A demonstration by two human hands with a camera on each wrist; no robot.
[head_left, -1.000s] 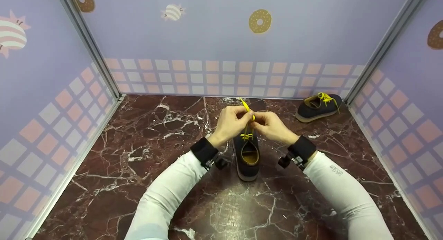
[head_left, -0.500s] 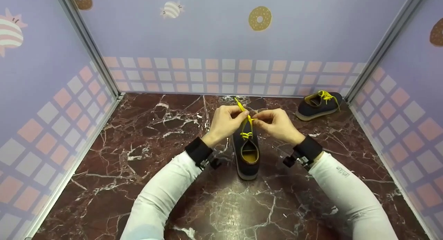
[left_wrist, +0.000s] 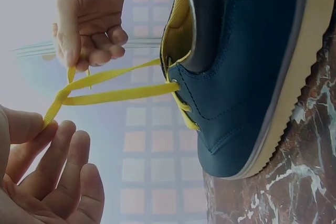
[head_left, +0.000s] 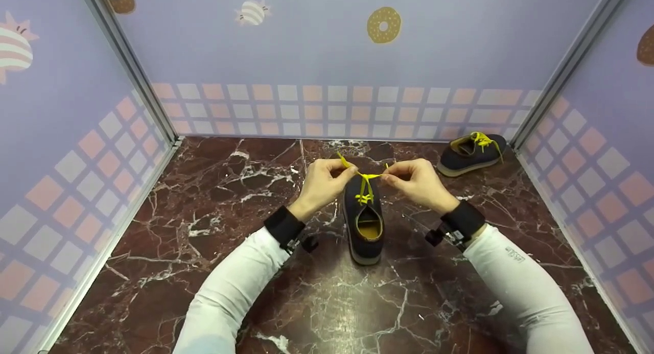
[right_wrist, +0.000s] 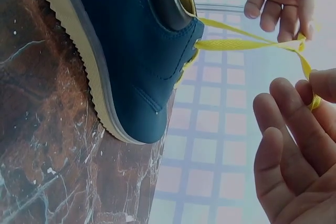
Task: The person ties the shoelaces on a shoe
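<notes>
A dark blue shoe with a yellow lining stands on the floor, its heel toward me. Its yellow shoelace rises from the top eyelets, and the two ends cross above the shoe. My left hand pinches one lace end between thumb and forefinger, with a short tail sticking up past the fingers. On the other side my right hand pinches the opposite end the same way. Between the hands the lace is drawn out sideways at the crossing. The other fingers of my right hand are loosely bent.
A second dark shoe with yellow laces lies in the back right corner against the wall. Patterned panels enclose the marble floor at the back and both sides.
My hands have moved apart, left hand leftward and right hand rightward, from close together at the lace. The crossing in the lace now shows drawn out between them. The shoe stays put.
</notes>
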